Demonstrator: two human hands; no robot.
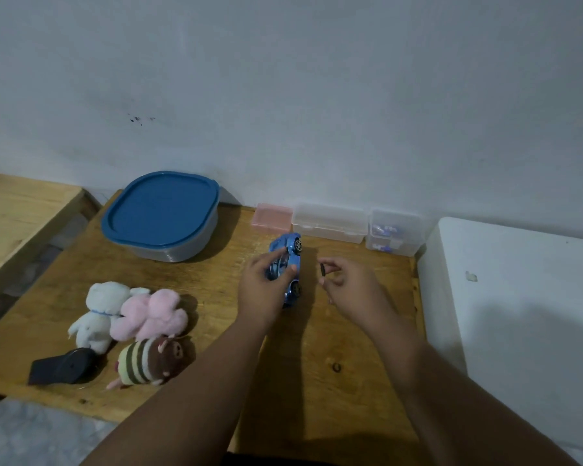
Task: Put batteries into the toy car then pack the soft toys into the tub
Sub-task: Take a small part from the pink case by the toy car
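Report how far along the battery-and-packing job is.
Nothing looks finished. In hand: the left hand holds the blue toy car tipped on its side, while the right hand pinches a small dark piece, too small to identify. Left: the three soft toys lie on the table, and the tub has its lid on.

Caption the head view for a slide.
Left hand holds the blue toy car on its side; right hand pinches a small dark piece; tub lidded.
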